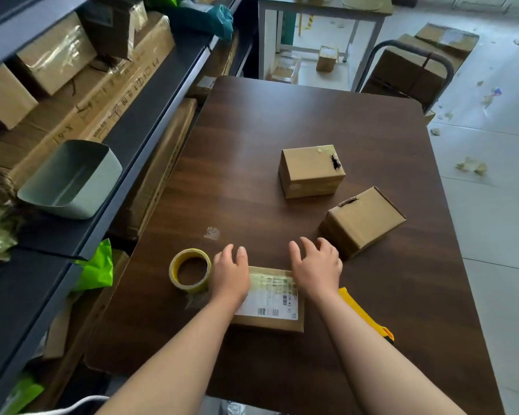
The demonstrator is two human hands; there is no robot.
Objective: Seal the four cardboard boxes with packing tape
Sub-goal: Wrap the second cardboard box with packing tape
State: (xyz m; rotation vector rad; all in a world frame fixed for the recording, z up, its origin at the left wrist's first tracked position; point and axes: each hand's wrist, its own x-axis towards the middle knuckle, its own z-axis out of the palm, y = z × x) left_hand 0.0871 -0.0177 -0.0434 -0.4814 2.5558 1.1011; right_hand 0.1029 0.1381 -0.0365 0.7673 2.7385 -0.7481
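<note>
Left hand [231, 275] and right hand [316, 269] are laid flat, unclenched, on the labelled box [270, 299], judged light, stiff, grippable by its sides

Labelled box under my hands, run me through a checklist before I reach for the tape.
1. Box steadied: ok, left hand and right hand rest open on it.
2. Tape roll near: ok, just left of the left hand.
3. Cutter near: ok, beside the right forearm.
4. Top seam already taped: cannot tell, glare over the label.
5. Four boxes on the table: not ok, only three show, counting the far box and right box.
</note>
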